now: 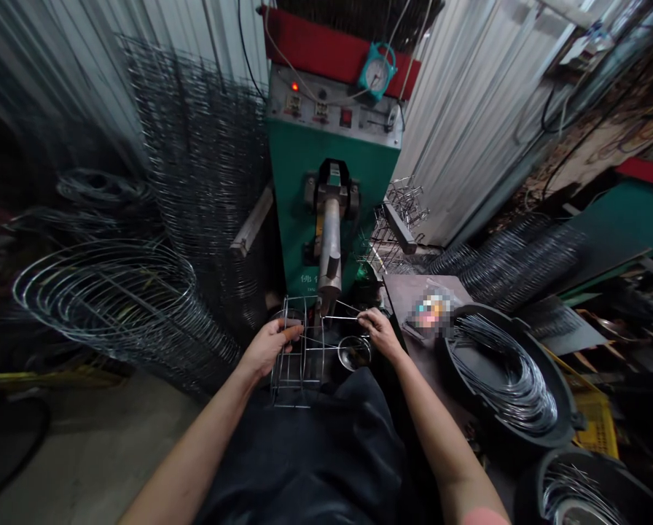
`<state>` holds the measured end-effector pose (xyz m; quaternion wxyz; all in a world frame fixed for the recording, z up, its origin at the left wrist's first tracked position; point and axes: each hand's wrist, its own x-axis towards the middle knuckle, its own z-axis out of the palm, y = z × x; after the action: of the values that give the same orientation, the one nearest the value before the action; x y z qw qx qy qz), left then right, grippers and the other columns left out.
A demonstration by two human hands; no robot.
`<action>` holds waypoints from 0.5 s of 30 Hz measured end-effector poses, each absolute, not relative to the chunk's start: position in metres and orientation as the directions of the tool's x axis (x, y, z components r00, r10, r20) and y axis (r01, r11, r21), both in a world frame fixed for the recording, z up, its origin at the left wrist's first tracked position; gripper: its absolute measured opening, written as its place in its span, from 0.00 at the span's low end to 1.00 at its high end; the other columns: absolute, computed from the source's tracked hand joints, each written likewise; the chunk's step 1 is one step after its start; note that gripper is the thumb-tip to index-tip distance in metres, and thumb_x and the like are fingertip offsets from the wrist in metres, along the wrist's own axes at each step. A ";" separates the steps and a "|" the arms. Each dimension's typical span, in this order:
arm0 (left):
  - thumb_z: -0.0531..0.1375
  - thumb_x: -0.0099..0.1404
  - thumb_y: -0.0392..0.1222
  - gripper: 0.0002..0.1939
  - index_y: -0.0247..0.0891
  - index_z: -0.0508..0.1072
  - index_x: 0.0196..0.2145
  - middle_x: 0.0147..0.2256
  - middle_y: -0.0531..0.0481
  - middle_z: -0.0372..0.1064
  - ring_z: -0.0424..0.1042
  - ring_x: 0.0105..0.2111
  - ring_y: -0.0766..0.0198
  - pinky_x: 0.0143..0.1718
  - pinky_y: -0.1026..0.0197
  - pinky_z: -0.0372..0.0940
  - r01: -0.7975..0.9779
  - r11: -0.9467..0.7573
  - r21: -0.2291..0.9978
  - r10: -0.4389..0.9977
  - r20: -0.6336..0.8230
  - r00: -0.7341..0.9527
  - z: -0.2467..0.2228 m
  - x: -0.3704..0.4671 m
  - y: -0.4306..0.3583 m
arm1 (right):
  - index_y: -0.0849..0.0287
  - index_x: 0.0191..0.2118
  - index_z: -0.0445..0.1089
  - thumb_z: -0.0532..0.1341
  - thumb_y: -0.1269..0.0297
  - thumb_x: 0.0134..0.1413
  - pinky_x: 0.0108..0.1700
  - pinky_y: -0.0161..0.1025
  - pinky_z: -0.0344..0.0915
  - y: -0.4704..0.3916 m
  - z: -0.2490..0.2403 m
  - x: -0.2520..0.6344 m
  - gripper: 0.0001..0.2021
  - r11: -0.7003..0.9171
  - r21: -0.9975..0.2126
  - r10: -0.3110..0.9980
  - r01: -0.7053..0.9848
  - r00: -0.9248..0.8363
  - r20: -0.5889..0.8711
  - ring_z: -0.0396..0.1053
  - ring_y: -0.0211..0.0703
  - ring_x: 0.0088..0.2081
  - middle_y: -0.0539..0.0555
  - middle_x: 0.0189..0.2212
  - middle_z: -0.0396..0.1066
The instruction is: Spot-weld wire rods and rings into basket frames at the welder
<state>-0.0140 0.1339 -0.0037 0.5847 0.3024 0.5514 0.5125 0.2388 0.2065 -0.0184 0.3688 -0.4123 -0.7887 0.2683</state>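
Fingers [292, 334] of L hand [266, 348] are pinched narrow on the L side of the wire frame [305, 364], which sits approx. center, just above the lap & below the tip of the machine's metal arm [331, 233]. R hand [381, 334] has fingers closed on the R end of a thin rod [342, 318]; its other end is by the arm tip. Can't tell if rod & frame are joined.

Green machine [294, 157] stands straight ahead, w/ a lit red lamp [294, 87] & a teal clock [377, 73] up top. Small round dish [353, 353] is below the rod, nr R hand, partly behind frame wires.

To R: bench [397, 288] w/ a blurred-out item on it, then a black tub [567, 397] w/ coiled wire [534, 408] inside; 2nd tub [528, 474] w/ more wire, bottom R. Yellow crate [600, 423] is beside the tubs.

To L: tall stack [195, 146] of wire grids vs. metal wall [83, 44], + a leaning pile of hoops [108, 321] in front.
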 end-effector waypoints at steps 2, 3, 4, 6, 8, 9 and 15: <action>0.68 0.38 0.47 0.21 0.35 0.71 0.29 0.26 0.52 0.65 0.63 0.26 0.69 0.21 0.67 0.52 -0.266 0.295 0.918 0.934 -0.335 -0.122 -0.004 -0.015 0.136 | 0.57 0.32 0.69 0.54 0.61 0.56 0.38 0.36 0.59 0.207 -0.019 0.239 0.09 0.514 -0.723 0.849 0.462 -0.394 0.352 0.63 0.40 0.34 0.51 0.29 0.64; 0.68 0.38 0.47 0.20 0.35 0.71 0.29 0.26 0.52 0.65 0.62 0.25 0.69 0.21 0.67 0.51 -0.268 0.298 0.916 0.935 -0.337 -0.114 -0.005 -0.015 0.136 | 0.57 0.32 0.69 0.53 0.61 0.56 0.38 0.36 0.59 0.208 -0.019 0.239 0.09 0.514 -0.718 0.849 0.470 -0.397 0.348 0.63 0.40 0.34 0.51 0.29 0.64; 0.68 0.37 0.47 0.20 0.35 0.70 0.28 0.26 0.52 0.65 0.61 0.24 0.69 0.20 0.67 0.51 -0.270 0.304 0.914 0.933 -0.342 -0.109 -0.004 -0.015 0.137 | 0.57 0.32 0.69 0.53 0.61 0.56 0.38 0.36 0.59 0.208 -0.019 0.240 0.09 0.517 -0.709 0.848 0.479 -0.401 0.347 0.63 0.39 0.34 0.51 0.29 0.64; 0.68 0.36 0.46 0.20 0.35 0.70 0.28 0.24 0.53 0.64 0.60 0.23 0.70 0.19 0.67 0.50 -0.266 0.319 0.909 0.928 -0.357 -0.107 -0.002 -0.015 0.137 | 0.57 0.33 0.69 0.53 0.62 0.57 0.38 0.36 0.60 0.209 -0.020 0.242 0.09 0.537 -0.679 0.838 0.501 -0.410 0.360 0.64 0.39 0.33 0.51 0.29 0.64; 0.68 0.36 0.46 0.19 0.35 0.70 0.27 0.24 0.52 0.64 0.61 0.23 0.69 0.20 0.67 0.51 -0.252 0.327 0.911 0.924 -0.364 -0.115 0.001 -0.015 0.136 | 0.57 0.35 0.69 0.54 0.62 0.56 0.38 0.36 0.61 0.209 -0.022 0.246 0.08 0.584 -0.619 0.808 0.525 -0.448 0.383 0.64 0.40 0.35 0.52 0.30 0.65; 0.68 0.37 0.46 0.19 0.36 0.70 0.27 0.24 0.52 0.64 0.61 0.23 0.69 0.20 0.67 0.52 -0.242 0.325 0.915 0.925 -0.360 -0.122 0.002 -0.015 0.135 | 0.57 0.37 0.68 0.55 0.62 0.56 0.39 0.37 0.61 0.210 -0.024 0.249 0.08 0.612 -0.577 0.789 0.542 -0.472 0.394 0.64 0.42 0.36 0.53 0.31 0.65; 0.67 0.36 0.47 0.17 0.36 0.69 0.24 0.23 0.53 0.64 0.61 0.23 0.69 0.19 0.68 0.50 -0.220 0.279 0.935 0.938 -0.315 -0.145 0.000 -0.014 0.135 | 0.59 0.52 0.60 0.53 0.68 0.55 0.48 0.45 0.61 0.213 -0.051 0.275 0.17 0.626 -0.425 0.768 0.654 -0.424 0.479 0.64 0.46 0.46 0.58 0.45 0.66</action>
<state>-0.0138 0.1348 0.0002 0.5702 0.3202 0.5610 0.5077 0.2755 0.2127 -0.0506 0.3293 -0.4237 -0.8394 0.0868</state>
